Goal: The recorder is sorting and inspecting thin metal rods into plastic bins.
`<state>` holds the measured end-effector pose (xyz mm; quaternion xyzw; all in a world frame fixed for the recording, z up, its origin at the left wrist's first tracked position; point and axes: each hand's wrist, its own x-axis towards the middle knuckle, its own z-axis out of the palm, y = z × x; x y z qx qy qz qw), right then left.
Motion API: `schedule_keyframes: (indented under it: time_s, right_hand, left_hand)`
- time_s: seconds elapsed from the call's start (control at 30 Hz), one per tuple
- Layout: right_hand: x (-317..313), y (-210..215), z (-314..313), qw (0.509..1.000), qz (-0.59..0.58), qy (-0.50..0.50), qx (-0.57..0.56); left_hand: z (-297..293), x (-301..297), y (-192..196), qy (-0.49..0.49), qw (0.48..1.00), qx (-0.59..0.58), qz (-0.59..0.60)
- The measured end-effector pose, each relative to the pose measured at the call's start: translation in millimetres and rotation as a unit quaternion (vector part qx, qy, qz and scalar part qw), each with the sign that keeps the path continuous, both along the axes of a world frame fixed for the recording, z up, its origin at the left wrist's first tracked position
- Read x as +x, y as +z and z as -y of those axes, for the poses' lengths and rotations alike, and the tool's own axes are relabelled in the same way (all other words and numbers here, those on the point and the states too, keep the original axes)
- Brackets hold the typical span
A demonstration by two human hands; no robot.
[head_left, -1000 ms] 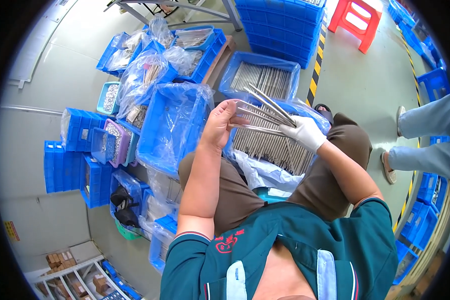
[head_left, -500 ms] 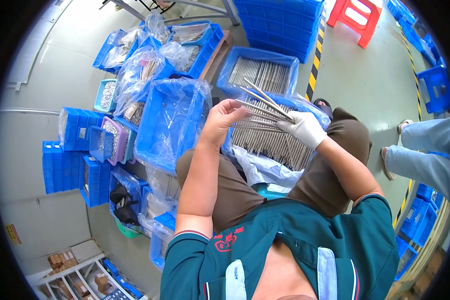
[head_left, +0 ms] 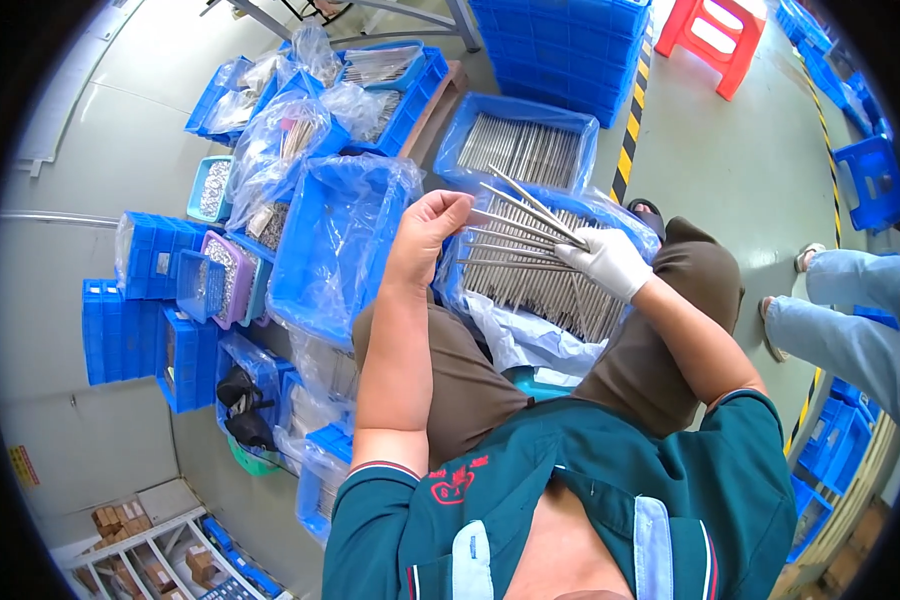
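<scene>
While both hands sit much as a second ago, the fanned metal rods [head_left: 518, 228] now spread slightly wider. Bare left hand [head_left: 425, 235] pinches the rod ends; white-gloved right hand [head_left: 607, 262] grips the converging ends, apparently closed. Beneath: plastic-lined blue crate [head_left: 550, 280] of slim, shiny rods.
</scene>
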<state>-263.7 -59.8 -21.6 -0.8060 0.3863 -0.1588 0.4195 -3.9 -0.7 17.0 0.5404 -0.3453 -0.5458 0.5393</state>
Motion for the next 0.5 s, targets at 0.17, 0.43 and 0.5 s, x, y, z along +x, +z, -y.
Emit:
schedule_keyframes:
  time_s: [0.17, 0.43, 0.5]
  right_hand:
    - [2.0, 5.0, -0.9, 1.000, -0.015, -0.004, 0.012]
    - [2.2, 9.7, -3.4, 0.999, -0.024, -0.002, -0.048]
    - [1.4, 9.4, -3.1, 0.999, -0.019, -0.001, -0.046]
  left_hand:
    - [1.1, -0.9, 0.3, -0.020, 1.000, 0.011, 0.020]
    - [2.4, -2.7, -3.2, -0.036, 0.999, -0.009, -0.008]
    - [3.6, -7.4, -3.9, -0.084, 0.995, -0.036, -0.039]
